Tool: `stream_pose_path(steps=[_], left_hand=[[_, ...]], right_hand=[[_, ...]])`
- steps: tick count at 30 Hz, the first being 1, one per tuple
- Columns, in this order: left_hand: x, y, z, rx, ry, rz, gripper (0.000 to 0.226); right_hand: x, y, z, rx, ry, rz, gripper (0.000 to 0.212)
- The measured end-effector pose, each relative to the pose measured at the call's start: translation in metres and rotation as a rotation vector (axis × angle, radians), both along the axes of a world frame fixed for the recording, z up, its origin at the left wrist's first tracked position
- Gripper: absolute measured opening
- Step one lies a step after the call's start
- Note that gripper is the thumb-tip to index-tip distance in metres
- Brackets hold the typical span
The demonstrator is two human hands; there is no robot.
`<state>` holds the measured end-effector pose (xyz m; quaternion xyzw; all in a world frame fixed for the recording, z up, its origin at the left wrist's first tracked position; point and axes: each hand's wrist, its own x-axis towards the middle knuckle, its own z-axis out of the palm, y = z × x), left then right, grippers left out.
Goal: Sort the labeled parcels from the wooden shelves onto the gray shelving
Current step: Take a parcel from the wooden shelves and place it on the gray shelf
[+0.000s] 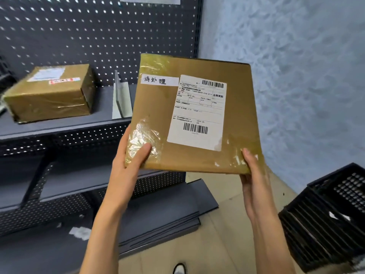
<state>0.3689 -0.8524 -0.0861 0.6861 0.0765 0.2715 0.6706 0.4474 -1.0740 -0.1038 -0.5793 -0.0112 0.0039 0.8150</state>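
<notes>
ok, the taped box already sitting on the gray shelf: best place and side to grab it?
Probably the two short end faces, coming from the open front. The taped cardboard box lies flat on the gray shelf, long and low, with the pegboard behind it and a divider off its right end, standing apart. The left end runs to the frame edge, so clearance there is unclear.

Two bare forearms without sleeves, watch or jewellery, ending in a left hand and right hand with short plain nails, plus one white-toed shoe below.
</notes>
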Motion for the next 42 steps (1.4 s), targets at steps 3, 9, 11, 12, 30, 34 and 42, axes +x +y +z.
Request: stream_pose_path(steps=[3, 9, 11, 12, 30, 34, 42], left_hand=[[0.032, 0.011, 0.000, -0.003, -0.028, 0.047, 0.068], [0.116, 0.036, 0.013, -0.036, -0.032, 0.102, 0.080], [0.140, 0.046, 0.019, -0.062, -0.034, 0.123, 0.082], [0.151, 0.051, 0.022, -0.069, -0.028, 0.132, 0.082], [0.251, 0.108, 0.018, -0.163, 0.078, 0.294, 0.046], [0.258, 0.109, 0.019, -0.183, 0.094, 0.314, 0.036], [0.262, 0.111, 0.020, -0.180, 0.125, 0.334, 0.028]], right_hand=[[0.038, 0.009, 0.006, 0.017, -0.062, 0.049, 0.102], [0.133, 0.040, 0.026, -0.012, -0.078, 0.050, 0.112], [0.162, 0.053, 0.032, -0.016, -0.077, 0.054, 0.117], [0.175, 0.060, 0.034, -0.016, -0.074, 0.055, 0.119], [0.301, 0.135, 0.030, -0.116, 0.003, 0.187, 0.086], [0.309, 0.138, 0.029, -0.128, 0.008, 0.201, 0.075], [0.319, 0.144, 0.030, -0.135, 0.037, 0.231, 0.065]])
